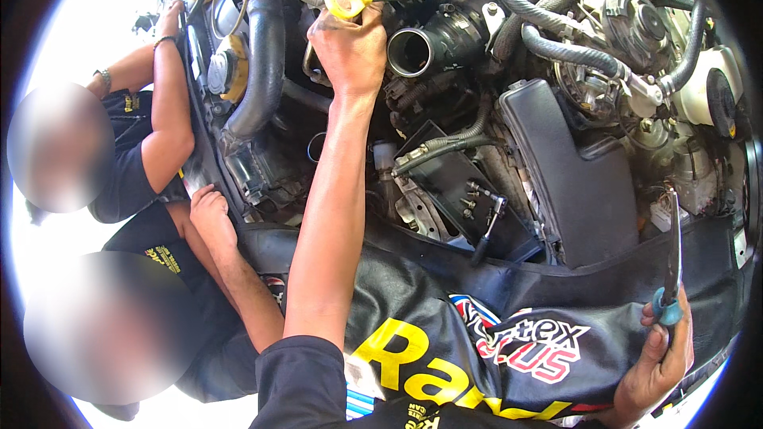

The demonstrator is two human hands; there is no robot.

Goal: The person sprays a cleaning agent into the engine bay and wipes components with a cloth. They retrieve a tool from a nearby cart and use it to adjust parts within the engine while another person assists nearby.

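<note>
My left hand reaches far into the engine bay, its fingers closed by the yellow loop handle of a dipstick. A dark stem runs from the loop to the right. Just right of that hand is the open round mouth of a dark pipe. At the lower right my right hand is closed round a blue-handled tool. Its long, tapering metal shaft points up, away from me, and I cannot make out its exact kind.
A black fender cover hangs over the near edge. A ratchet and small fasteners lie on a black tray-like surface. Beside it is a black box cover. Hoses cross the engine. Two people stand at left, one person's hand resting on the car's edge.
</note>
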